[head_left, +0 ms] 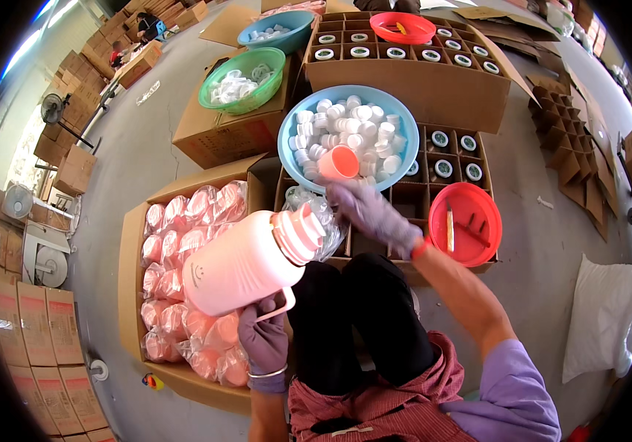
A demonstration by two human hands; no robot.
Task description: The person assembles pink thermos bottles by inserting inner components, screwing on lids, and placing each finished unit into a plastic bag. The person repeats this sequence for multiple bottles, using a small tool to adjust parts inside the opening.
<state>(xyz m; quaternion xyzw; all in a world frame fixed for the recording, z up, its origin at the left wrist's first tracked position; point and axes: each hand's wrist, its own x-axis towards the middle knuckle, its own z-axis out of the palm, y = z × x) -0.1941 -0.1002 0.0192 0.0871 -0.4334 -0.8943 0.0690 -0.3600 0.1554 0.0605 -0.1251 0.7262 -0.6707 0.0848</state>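
Pink handled jug (241, 261) is held over the L side of the lap, partly above an open carton (133, 283) of bagged pink pcs; its long axis lies nearly flat, base lower L, mouth pointing R & slightly up. Gloved L hand (263, 335) is below, wrist up from the bottom edge, fingers closed on the handle. R forearm slants up-L; gloved R hand (375, 214) is palm-down nr the blue basin (286, 151), beside a coral cup (339, 162); can't tell if it's gripping.
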